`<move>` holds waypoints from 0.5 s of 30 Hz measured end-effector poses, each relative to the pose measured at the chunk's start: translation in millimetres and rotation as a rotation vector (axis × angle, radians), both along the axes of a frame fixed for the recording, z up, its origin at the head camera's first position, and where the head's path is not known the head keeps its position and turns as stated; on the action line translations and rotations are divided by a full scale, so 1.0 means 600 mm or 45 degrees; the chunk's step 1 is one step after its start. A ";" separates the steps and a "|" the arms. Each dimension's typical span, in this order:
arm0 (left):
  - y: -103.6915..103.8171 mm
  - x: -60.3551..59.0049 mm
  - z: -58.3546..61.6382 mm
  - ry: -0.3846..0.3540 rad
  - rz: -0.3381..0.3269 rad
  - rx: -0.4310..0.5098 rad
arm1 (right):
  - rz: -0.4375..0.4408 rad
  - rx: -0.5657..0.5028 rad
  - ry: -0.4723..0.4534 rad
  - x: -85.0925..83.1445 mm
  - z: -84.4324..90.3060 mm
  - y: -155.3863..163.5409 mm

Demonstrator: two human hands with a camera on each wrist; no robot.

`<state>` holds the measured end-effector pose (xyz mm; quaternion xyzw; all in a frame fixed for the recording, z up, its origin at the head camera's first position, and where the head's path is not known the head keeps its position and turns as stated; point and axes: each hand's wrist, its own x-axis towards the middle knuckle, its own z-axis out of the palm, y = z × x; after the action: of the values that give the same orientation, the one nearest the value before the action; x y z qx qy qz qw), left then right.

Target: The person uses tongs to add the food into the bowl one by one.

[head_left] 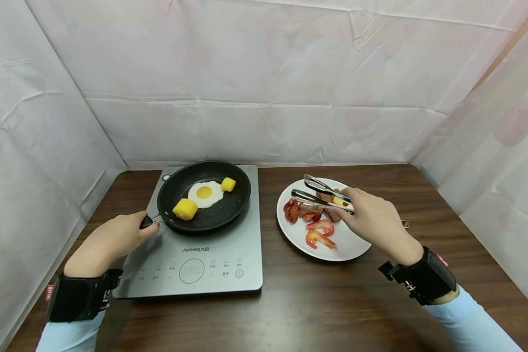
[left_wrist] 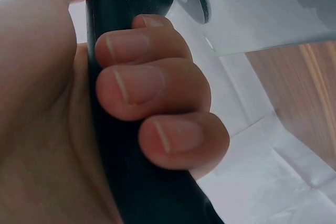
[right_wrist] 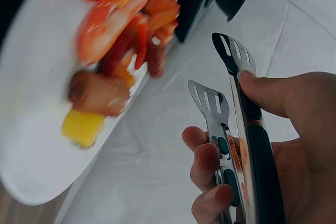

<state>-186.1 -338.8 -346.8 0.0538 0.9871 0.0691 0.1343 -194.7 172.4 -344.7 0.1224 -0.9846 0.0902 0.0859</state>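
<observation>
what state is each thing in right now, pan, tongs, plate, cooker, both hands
pan: on the cooker, holding a fried egg and two corn pieces
tongs: tips apart, empty, over the plate
plate: on the table, holding shrimp and meat
cooker: no lit display visible
left hand: grips the pan handle
right hand: holds the tongs

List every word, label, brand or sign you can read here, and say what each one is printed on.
"Joyoung" plus two small characters I cannot make out: on the front panel of the induction cooktop, just below the frying pan.
Control labels and icons around the round dial: too small to read.
Red tags on both wrist straps: unreadable.
No other text shows, on the white plate or elsewhere.
</observation>
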 end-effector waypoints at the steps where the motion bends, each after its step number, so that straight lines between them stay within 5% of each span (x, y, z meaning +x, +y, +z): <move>1: 0.000 0.000 0.000 0.002 -0.002 -0.002 | -0.014 0.005 -0.004 0.000 -0.001 0.007; 15: 0.001 0.001 0.001 0.008 0.004 -0.013 | -0.126 -0.030 -0.081 0.012 -0.026 0.069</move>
<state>-185.7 -338.2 -345.9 0.0518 0.9879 0.0642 0.1311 -187.4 213.6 -360.6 0.0695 -0.9906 0.1014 0.0603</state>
